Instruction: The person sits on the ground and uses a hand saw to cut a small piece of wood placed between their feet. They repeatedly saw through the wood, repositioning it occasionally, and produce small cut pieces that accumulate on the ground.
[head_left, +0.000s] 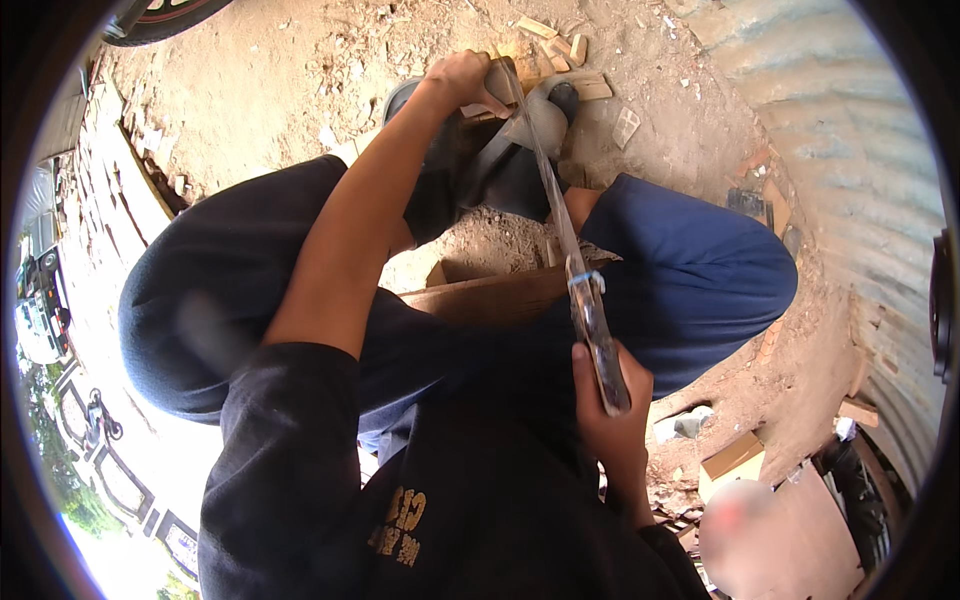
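My right hand (612, 395) is wrapped round the handle of a long, narrow hand saw (548, 175), seen almost edge-on. A light blue tie binds the saw where handle meets blade. The blade points away from me, its far end against a small wood block (499, 78) near my feet. My left hand (462, 78) is closed over the left side of that block, thumb toward me. Both feet, in dark grey sandals (548, 105), are close to the block and partly hidden by my arm and the blade. Whether the teeth are in the wood is too small to tell.
Several short wood offcuts (556, 48) lie on the dirt beyond the block. A wooden plank (490, 298) lies between my legs. Corrugated metal sheeting (850, 130) rises on the right; a cardboard box (733, 462) is at lower right. Part of a wheel (165, 22) shows at top left.
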